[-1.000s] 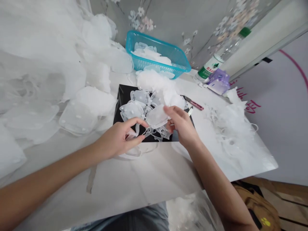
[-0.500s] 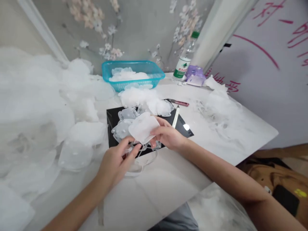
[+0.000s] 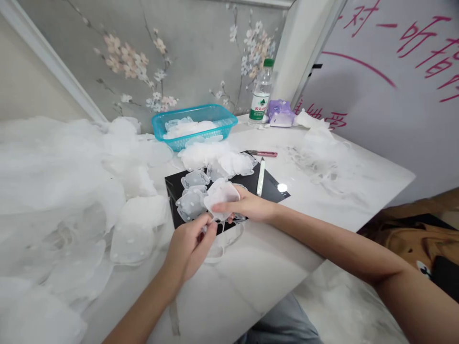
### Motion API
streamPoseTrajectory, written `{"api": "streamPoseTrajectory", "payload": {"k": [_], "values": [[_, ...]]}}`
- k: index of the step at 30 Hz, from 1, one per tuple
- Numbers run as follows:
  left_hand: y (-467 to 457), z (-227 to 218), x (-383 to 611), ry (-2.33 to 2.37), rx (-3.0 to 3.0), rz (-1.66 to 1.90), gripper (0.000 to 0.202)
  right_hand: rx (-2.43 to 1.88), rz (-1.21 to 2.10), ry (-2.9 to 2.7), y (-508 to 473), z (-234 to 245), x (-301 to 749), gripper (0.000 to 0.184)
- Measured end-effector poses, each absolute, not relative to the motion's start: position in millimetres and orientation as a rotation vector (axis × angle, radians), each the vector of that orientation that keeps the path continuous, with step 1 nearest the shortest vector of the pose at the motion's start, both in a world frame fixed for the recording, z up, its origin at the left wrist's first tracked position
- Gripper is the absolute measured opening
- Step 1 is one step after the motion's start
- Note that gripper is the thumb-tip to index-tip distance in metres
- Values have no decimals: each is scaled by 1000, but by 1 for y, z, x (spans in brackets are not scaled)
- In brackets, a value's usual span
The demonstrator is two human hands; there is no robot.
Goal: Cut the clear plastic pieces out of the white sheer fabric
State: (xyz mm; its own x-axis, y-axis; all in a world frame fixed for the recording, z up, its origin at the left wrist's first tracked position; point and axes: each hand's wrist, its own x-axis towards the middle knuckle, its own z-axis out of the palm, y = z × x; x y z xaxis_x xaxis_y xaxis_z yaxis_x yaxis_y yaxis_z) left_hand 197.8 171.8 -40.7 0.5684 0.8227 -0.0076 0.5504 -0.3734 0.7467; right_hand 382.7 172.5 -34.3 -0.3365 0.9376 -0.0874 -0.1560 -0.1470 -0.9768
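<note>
My right hand (image 3: pixel 247 204) grips a translucent white plastic piece (image 3: pixel 221 193) with a shaped outline, its thumb lying across the front. At the lower left edge of that piece, my left hand (image 3: pixel 193 243) pinches with thumb and forefinger. A thin clear strip (image 3: pixel 217 257) curls on the table just below the fingers. Under the hands lies a black board (image 3: pixel 174 191), with similar shaped pieces (image 3: pixel 191 204) on its left part. More of them, whiter and piled up, form a heap (image 3: pixel 206 154) at its back edge.
A blue basket (image 3: pixel 229 125) with white pieces stands behind. A pen (image 3: pixel 261 177) and a pink-handled cutter (image 3: pixel 263 154) lie to the right. Large translucent sheets (image 3: pixel 131 229) cover the left side. Farther back are a bottle (image 3: pixel 258 102), a purple packet (image 3: pixel 281 113) and scraps (image 3: pixel 319 162).
The held piece has turned and tilted in my right hand, its outline now showing more clearly. Both hands stay close together at its edge. The camera view has shifted.
</note>
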Motion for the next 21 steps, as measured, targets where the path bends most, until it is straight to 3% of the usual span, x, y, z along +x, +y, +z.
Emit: {"api": "streamPoseTrajectory", "payload": {"k": [10,14,21], "values": [[171,-45,199,1020,2293,474,38,-992,1512,-720,167,-33,373,28],[165,-45,200,664,2766,517,32,-1055,1224,-472,184,-27,401,25],[150,-38,210,407,2812,662,10,-1272,718,-938,202,-35,423,31]]}}
